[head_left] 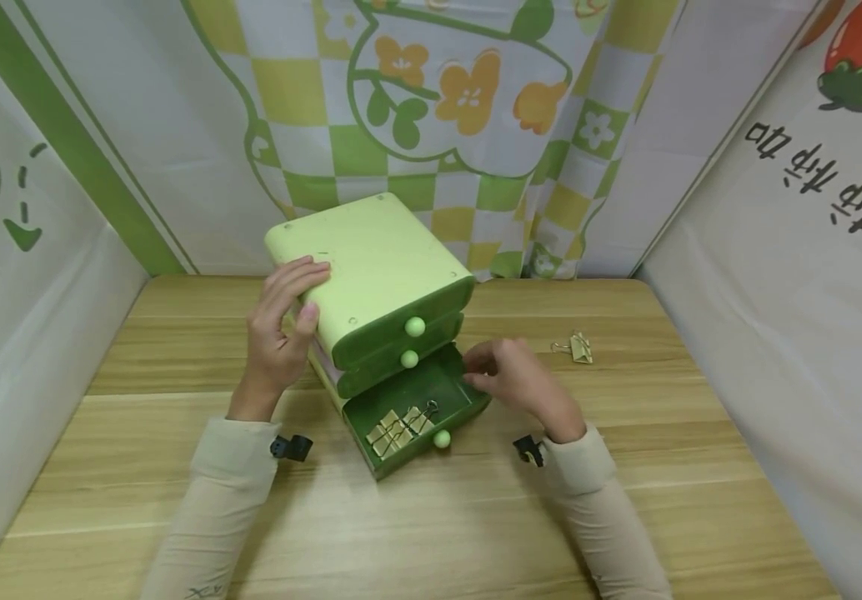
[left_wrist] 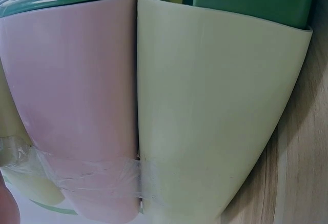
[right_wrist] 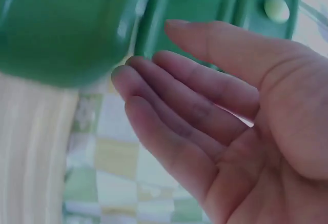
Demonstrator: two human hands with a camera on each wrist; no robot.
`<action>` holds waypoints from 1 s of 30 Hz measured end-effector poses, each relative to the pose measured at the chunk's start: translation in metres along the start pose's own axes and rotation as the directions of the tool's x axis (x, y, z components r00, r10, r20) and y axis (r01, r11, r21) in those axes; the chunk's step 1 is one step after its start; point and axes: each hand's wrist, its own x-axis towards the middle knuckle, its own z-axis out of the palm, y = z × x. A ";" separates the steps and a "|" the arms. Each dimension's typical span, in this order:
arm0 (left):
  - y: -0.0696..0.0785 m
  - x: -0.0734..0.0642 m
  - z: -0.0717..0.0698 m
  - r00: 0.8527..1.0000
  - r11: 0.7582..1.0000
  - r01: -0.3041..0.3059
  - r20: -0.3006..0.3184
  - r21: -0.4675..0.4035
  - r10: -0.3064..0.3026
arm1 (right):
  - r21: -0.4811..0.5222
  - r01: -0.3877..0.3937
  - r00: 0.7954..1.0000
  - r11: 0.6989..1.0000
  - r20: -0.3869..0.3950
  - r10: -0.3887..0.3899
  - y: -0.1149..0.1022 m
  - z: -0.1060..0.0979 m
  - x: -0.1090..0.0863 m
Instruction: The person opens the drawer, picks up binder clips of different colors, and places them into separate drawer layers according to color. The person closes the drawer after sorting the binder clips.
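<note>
A small desktop drawer unit (head_left: 371, 267) has a pale yellow-green top, green drawer fronts and round knobs. My left hand (head_left: 278, 333) rests on its upper left edge, fingers laid over the top. The bottom drawer (head_left: 438, 392) is pulled out, with gold binder clips (head_left: 401, 429) lying in its front left part. At the drawer's right side is my right hand (head_left: 521, 379), its fingertips close to the rim. In the right wrist view its fingers (right_wrist: 179, 111) are loosely bent and nothing lies between them and the thumb.
Another gold binder clip (head_left: 579, 347) lies on the wooden table (head_left: 701, 500), right of the right hand. A checked curtain (head_left: 431, 167) hangs behind the drawer unit. In the left wrist view, clear tape (left_wrist: 97, 175) spans the unit's pink and pale yellow-green sides.
</note>
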 end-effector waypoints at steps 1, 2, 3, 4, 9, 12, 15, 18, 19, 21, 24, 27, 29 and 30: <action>0.000 0.000 0.000 1.000 1.000 -0.001 0.000 0.000 0.001 | -0.009 -0.005 1.000 1.000 -0.014 0.005 0.002 -0.005 -0.002; 0.000 0.000 0.000 1.000 1.000 -0.002 0.001 0.000 0.002 | -0.017 -0.011 1.000 1.000 -0.029 0.010 0.005 -0.009 -0.004; 0.000 0.000 0.000 1.000 1.000 -0.002 0.000 0.000 0.002 | -0.023 -0.026 0.999 0.999 -0.045 0.025 0.007 -0.013 -0.005; 0.000 0.000 0.000 1.000 1.000 -0.003 0.001 0.001 0.003 | -0.025 -0.044 0.997 0.999 -0.057 0.042 0.010 -0.018 -0.007; 0.000 0.000 0.000 1.000 1.000 0.000 0.004 -0.001 0.000 | -0.026 -0.191 0.977 0.981 -0.103 0.187 0.028 -0.036 -0.013; 0.000 -0.001 0.000 1.000 1.000 0.000 0.006 0.001 0.000 | -0.032 -0.268 0.956 0.963 -0.134 0.262 0.047 -0.045 -0.016; 0.000 -0.001 0.000 1.000 1.000 -0.002 0.006 0.006 0.002 | -0.035 -0.325 0.932 0.945 -0.179 0.314 0.069 -0.052 -0.019; -0.001 -0.001 0.000 1.000 1.000 -0.003 0.003 0.006 0.003 | -0.043 -0.364 0.913 0.931 -0.214 0.347 0.088 -0.056 -0.023; -0.001 -0.001 0.000 1.000 1.000 -0.002 0.003 0.005 0.002 | -0.048 -0.373 0.908 0.927 -0.224 0.354 0.094 -0.057 -0.024; -0.001 -0.001 0.000 1.000 1.000 0.000 0.003 0.003 0.000 | -0.058 -0.388 0.900 0.920 -0.238 0.364 0.104 -0.057 -0.024; -0.001 -0.001 0.000 1.000 1.000 0.003 0.002 0.005 -0.003 | -0.069 -0.400 0.894 0.914 -0.250 0.372 0.117 -0.055 -0.023; -0.001 -0.001 0.000 1.000 1.000 0.003 0.001 0.007 -0.003 | -0.069 -0.407 0.892 0.911 -0.246 0.380 0.126 -0.052 -0.022; -0.001 -0.001 0.000 1.000 1.000 0.001 0.001 0.008 -0.001 | -0.062 -0.411 0.890 0.910 -0.242 0.386 0.133 -0.050 -0.022; 0.000 0.000 0.000 1.000 1.000 0.001 0.002 0.008 -0.001 | -0.059 -0.411 0.890 0.910 -0.242 0.387 0.135 -0.049 -0.022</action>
